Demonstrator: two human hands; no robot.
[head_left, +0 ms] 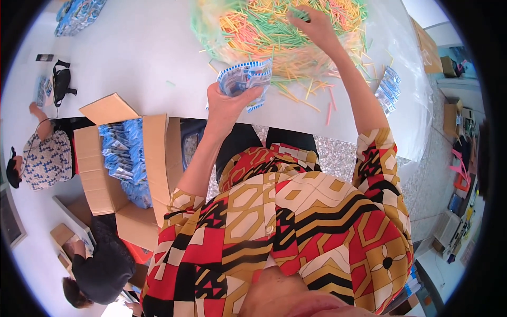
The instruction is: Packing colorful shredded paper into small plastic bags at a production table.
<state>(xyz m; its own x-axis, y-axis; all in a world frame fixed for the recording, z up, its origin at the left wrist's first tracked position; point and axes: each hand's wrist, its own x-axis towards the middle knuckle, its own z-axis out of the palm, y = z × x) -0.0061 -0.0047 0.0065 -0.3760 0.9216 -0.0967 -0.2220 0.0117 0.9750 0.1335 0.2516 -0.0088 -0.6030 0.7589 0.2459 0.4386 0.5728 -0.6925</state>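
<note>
White tabletop (142,63): far centre, pastel sticks (259,26) heaped in a clear plastic bag (203,37), its spread walls seemingly containing them; left hand (228,104): thumb and fingers curled round one blue-and-white pouch (243,79), bowing it, perhaps to keep it gaping; right hand (315,27), over the heap: fingers closed on a few green sticks (300,14); near left: open carton (92,169) of blue pouches (122,153), probably for reach
</note>
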